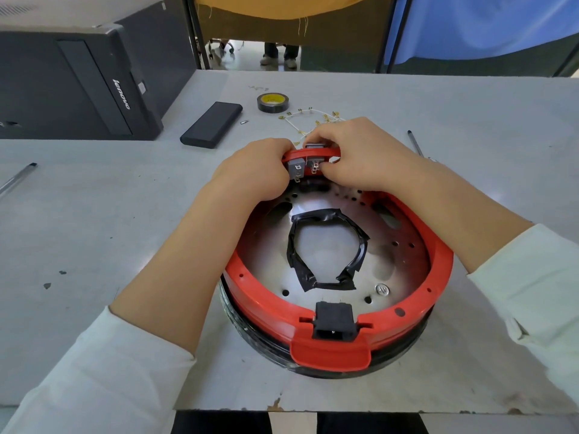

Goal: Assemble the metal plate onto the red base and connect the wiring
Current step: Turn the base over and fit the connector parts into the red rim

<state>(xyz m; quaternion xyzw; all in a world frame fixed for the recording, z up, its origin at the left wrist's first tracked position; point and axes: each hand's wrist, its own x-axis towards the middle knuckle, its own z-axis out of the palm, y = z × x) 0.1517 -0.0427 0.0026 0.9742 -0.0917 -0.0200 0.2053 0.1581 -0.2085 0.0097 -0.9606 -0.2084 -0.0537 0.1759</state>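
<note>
The red base, a round ring, stands on the grey table with a black socket at its near rim. Inside it lies the metal plate, whose centre hole is edged with black tape. My left hand grips the ring's far rim beside the grey switches. My right hand curls over the same rim, its fingertips pinching at the switch terminals. White wires with brass terminals lie just behind my hands, partly hidden.
A roll of black tape and a black slim box lie behind the base. A black computer case stands at far left. Pens lie at left and right. The table's near edge is just below the base.
</note>
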